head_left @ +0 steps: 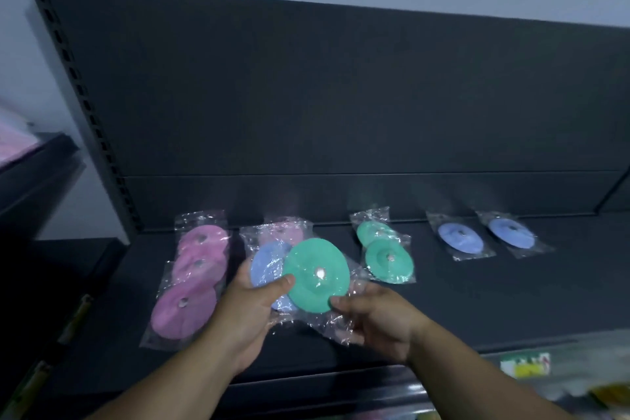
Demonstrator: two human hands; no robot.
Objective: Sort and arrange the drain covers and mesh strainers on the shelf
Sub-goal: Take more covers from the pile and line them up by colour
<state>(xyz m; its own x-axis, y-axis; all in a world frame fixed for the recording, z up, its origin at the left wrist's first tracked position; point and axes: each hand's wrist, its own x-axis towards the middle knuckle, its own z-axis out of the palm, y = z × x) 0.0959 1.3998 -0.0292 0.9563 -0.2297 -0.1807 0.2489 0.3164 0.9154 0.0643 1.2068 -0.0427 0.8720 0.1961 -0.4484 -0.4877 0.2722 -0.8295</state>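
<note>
Both hands hold a green drain cover (pixel 316 275) in a clear bag just above the dark shelf (pixel 477 300). The disc is round, so it has no long axis; its flat face with the small metal centre tilts up toward the camera. The left hand (pixel 254 310) pinches its left edge with the thumb on top, and also holds a blue cover (pixel 267 266) behind it. The right hand (pixel 378 317) grips the lower right edge through the bag. Pink covers (pixel 191 280) lie in a row to the left, green ones (pixel 385 254) and blue ones (pixel 484 235) to the right.
</note>
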